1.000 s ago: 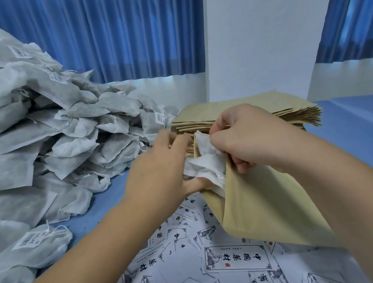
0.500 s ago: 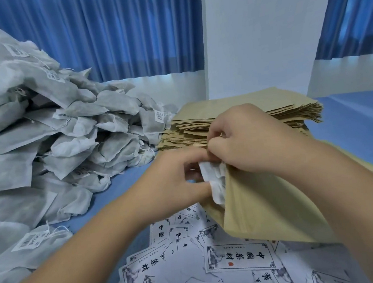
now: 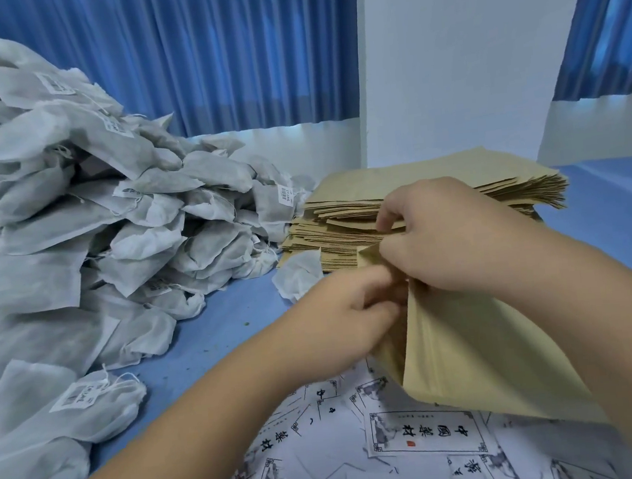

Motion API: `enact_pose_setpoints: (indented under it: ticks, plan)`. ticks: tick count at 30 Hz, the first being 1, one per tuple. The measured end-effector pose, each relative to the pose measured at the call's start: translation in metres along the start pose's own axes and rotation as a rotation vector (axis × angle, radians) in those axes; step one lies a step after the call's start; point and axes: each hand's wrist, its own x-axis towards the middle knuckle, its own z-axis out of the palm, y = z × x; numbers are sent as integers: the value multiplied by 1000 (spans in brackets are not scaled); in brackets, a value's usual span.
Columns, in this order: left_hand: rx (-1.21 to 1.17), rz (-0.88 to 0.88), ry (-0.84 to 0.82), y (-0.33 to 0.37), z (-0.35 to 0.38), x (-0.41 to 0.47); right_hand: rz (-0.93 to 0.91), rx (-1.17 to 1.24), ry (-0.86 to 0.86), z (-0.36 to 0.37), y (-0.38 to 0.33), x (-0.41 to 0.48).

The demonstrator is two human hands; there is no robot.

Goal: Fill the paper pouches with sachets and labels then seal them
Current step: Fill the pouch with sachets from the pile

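Note:
A brown paper pouch (image 3: 483,354) is held up over the table with its mouth facing left. My right hand (image 3: 449,242) pinches the top edge of that mouth. My left hand (image 3: 337,318) is at the opening with its fingertips curled inside; the white sachet is no longer visible there. A big heap of white sachets (image 3: 74,231) lies at the left. One loose sachet (image 3: 298,275) sits just beyond my left hand. Printed labels (image 3: 421,432) are scattered on the table below the pouch. A stack of flat pouches (image 3: 347,221) lies behind my hands.
The blue table (image 3: 215,334) shows between the sachet heap and my left arm, and again at the far right. A white wall column and blue curtains stand behind the table.
The white sachet that stuck out of the pouch mouth has gone inside and out of sight. My left hand has followed it to the opening; my right hand keeps its pinch on the edge.

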Motion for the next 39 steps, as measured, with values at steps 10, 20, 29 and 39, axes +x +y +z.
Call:
enact_pose_setpoints:
  ticks: [10, 20, 29, 39]
  plan:
    - [964, -188, 29, -86, -48, 10, 32, -15, -62, 9, 8, 3]
    - [842, -281, 286, -97, -52, 8, 62, 149, -77, 4, 13, 6]
    - [737, 339, 621, -37, -50, -12, 70, 241, -37, -3, 18, 8]
    - [551, 488, 288, -9, -7, -7, 51, 271, -37, -6, 13, 5]
